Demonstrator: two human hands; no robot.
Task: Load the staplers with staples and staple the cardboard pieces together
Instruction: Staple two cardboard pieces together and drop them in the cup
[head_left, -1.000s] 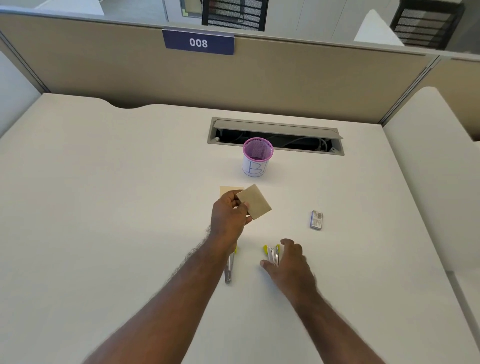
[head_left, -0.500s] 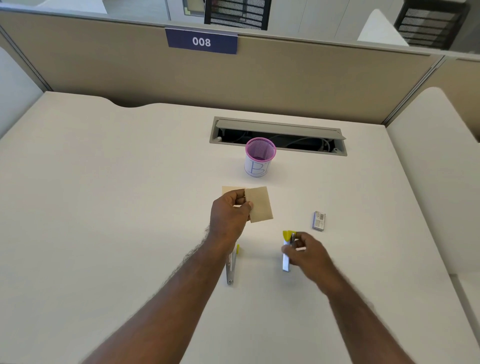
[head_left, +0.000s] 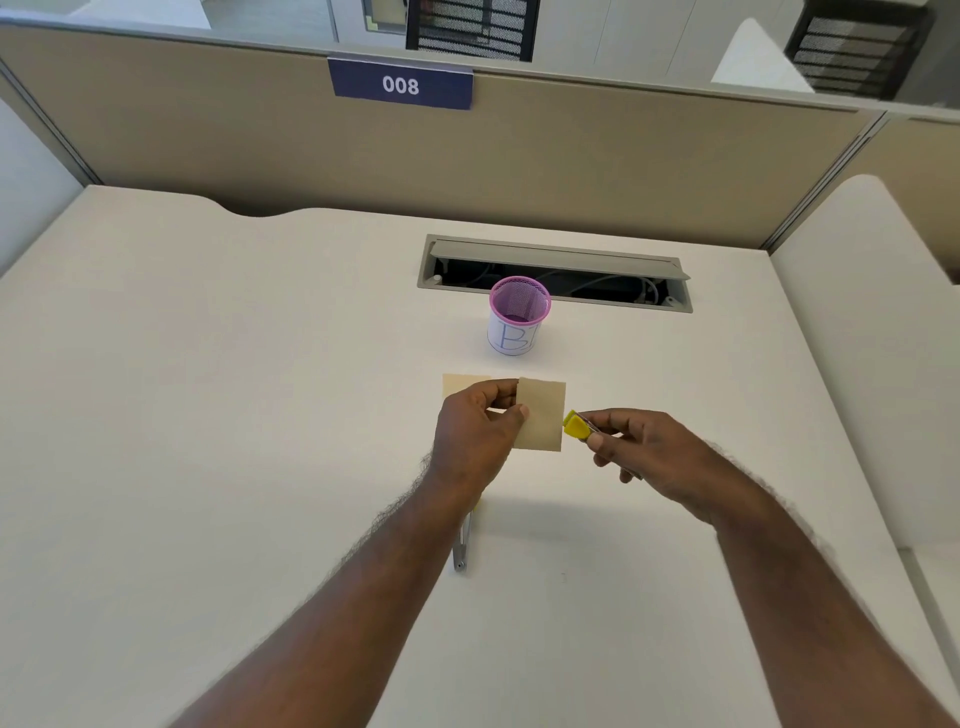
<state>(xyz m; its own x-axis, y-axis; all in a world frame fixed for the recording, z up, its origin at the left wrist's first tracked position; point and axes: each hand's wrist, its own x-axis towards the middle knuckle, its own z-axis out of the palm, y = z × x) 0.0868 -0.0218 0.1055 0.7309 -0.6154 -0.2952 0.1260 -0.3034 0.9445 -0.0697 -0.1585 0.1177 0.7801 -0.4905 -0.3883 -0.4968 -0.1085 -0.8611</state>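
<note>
Beige partition panels carrying a blue "008" sign (head_left: 401, 84) back a pale desk (head_left: 208, 415), with an open cable slot (head_left: 556, 273) near its far edge and a pink mesh cup (head_left: 518, 317) marked "B" standing just in front of the slot. Both forearms reach in from the near edge toward the desk's middle. The left hand (head_left: 475, 431) is raised, thumb and fingers pinching the left edge of a square cardboard piece (head_left: 540, 421) so that it faces the camera; a second cardboard piece (head_left: 462, 384) lies flat on the desk behind that hand, partly hidden. The right hand (head_left: 644, 447) grips a yellow-tipped stapler (head_left: 577, 426) between thumb and curled fingers, its yellow end pointing at the held cardboard's right edge, just beside it (whether they touch cannot be told). Another stapler (head_left: 462, 545) lies on the desk beneath the left wrist, mostly covered. Half a second ago the right hand held its stapler lower and nearer the near edge; it has since lifted it up to the cardboard, and the small staple box seen then is now out of sight.
</note>
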